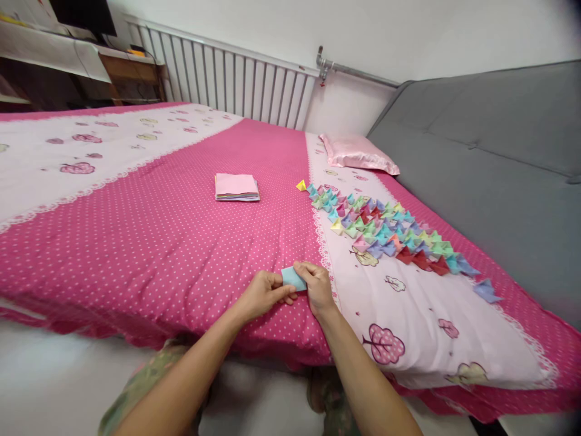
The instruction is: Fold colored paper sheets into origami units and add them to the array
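On the head view, the left hand (pixel 263 295) and the right hand (pixel 316 286) both pinch a small folded light-blue paper piece (pixel 293 278) between them, low over the pink polka-dot bedsheet (pixel 181 242). Beyond the right hand lies a spread of folded multicoloured paper shapes (pixel 385 233); farther ahead of the left hand sits a stack of square pastel paper sheets (pixel 236 187).

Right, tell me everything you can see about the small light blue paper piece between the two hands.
The small light blue folded paper piece looks like thin craft paper, creased into a narrow, roughly oblong shape. It lies low over the pink polka-dot bedsheet, near the bed's front edge. The left hand pinches its left end, and the right hand grips its right end, covering part of it. Whether it rests on the sheet cannot be told.
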Tool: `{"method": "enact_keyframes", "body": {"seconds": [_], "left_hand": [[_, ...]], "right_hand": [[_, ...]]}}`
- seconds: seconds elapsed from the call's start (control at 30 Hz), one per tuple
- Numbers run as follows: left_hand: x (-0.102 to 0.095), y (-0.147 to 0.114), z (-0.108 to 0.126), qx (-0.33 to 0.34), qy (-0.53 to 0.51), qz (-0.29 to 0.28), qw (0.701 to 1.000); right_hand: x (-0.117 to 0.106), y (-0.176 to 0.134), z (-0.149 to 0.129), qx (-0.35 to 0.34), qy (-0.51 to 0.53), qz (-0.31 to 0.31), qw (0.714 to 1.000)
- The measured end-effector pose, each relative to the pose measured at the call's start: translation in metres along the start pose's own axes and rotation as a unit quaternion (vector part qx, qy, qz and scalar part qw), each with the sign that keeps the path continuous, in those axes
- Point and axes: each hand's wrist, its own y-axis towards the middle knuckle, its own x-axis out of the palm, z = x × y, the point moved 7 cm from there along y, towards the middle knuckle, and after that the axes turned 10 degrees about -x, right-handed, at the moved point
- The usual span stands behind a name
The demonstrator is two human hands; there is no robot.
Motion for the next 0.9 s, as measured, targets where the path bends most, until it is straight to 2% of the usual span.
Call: {"method": "enact_keyframes", "body": {"seconds": [0.17,0.3,0.4,0.53,0.67,0.9], "left_hand": [[0.0,-0.001,-0.001,0.0,-0.006,-0.003,1.0],[-0.002,0.0,-0.003,-0.018,-0.05,-0.002,0.999],[-0.008,0.001,-0.004,-0.033,-0.101,0.027,0.994],[-0.014,0.0,-0.003,-0.03,-0.158,0.071,0.984],[-0.012,-0.001,-0.002,-0.028,-0.162,0.072,0.984],[-0.011,-0.003,0.01,0.034,-0.139,0.071,0.987]], "right_hand": [[0.002,0.0,0.0,-0.001,-0.003,-0.007,1.0],[0.003,0.002,0.002,0.015,0.066,-0.015,0.998],[0.005,0.002,0.0,0.008,0.1,-0.039,0.994],[0.005,0.001,-0.004,-0.006,0.083,-0.052,0.995],[0.005,0.0,-0.005,-0.018,0.084,-0.042,0.995],[0.0,0.002,-0.001,-0.011,0.069,-0.02,0.997]]}}
